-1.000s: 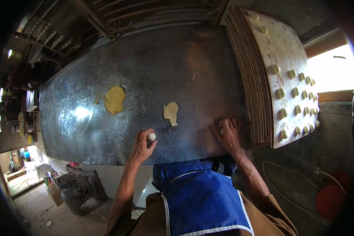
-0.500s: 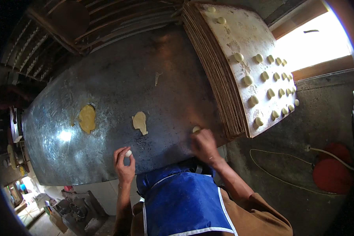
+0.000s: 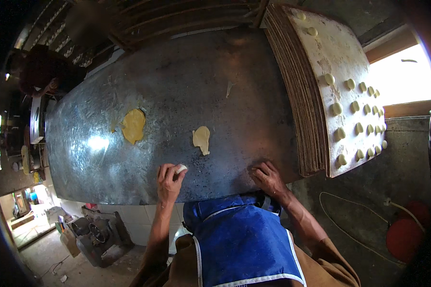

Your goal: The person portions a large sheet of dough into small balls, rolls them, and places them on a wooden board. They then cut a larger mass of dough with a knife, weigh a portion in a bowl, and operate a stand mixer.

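My left hand (image 3: pixel 169 181) is closed around a small white dough ball (image 3: pixel 181 169), which shows between thumb and fingers just above the table's near edge. Farther right, my right hand (image 3: pixel 269 179) rests on the dark metal tabletop (image 3: pixel 177 76) with its fingers curled down; whatever lies under them is hidden. Beyond my hands, a flat piece of pale dough (image 3: pixel 201 139) lies mid-table. A larger yellow, glossy patch of dough (image 3: pixel 134 126) is to its left.
At the right, a tall stack of thin boards (image 3: pixel 297 91) carries several rows of round dough balls (image 3: pixel 337 108) on its top board. A slatted rack (image 3: pixel 187 19) stands behind the table. Machinery (image 3: pixel 96 233) sits on the floor at lower left, and a cable (image 3: pixel 340 237) lies at lower right.
The whole view has shifted, so the table and boards appear farther right. The dough ball seen at my right fingertips is now out of sight. My left hand still holds its ball.
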### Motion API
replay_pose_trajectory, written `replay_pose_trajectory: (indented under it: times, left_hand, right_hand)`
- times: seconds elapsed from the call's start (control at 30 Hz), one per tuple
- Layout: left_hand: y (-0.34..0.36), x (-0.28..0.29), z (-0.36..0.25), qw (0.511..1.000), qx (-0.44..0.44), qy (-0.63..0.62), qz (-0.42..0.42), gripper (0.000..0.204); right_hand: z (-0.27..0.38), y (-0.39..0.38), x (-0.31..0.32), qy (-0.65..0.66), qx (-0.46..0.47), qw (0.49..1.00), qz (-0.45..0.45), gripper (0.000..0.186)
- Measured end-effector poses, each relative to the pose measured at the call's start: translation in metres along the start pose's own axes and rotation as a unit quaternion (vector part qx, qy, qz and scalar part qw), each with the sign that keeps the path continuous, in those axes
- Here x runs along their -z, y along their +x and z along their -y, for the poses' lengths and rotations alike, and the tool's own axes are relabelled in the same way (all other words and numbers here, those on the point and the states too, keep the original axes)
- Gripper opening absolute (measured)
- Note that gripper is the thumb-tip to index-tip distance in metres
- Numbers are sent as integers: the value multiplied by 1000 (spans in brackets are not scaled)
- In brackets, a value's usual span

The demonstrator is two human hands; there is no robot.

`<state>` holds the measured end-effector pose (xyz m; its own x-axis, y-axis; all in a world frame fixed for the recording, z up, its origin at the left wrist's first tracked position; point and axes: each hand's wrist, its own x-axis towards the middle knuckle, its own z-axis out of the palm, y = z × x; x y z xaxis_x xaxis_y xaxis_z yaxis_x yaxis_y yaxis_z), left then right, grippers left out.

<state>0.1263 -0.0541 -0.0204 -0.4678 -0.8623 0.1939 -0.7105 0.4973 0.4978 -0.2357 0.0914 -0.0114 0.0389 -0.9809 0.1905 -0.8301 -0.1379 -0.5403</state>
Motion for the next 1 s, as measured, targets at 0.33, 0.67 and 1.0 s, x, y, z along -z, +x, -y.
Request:
replay_pose_trajectory:
  times: [0.33, 0.67, 1.0]
  left_hand:
    - [0, -70, -42, 986, -87, -114, -89, 25]
    - [-2, -69, -31, 992, -37, -107, -62, 27]
    - [13, -62, -18, 992, -36, -64, -100, 26]
  right_hand:
    - [-35, -16, -96, 54, 23, 995, 85, 35]
    - [-31, 4, -46, 93, 129, 986, -51, 21]
    - [-36, 8, -32, 63, -2, 996, -63, 20]
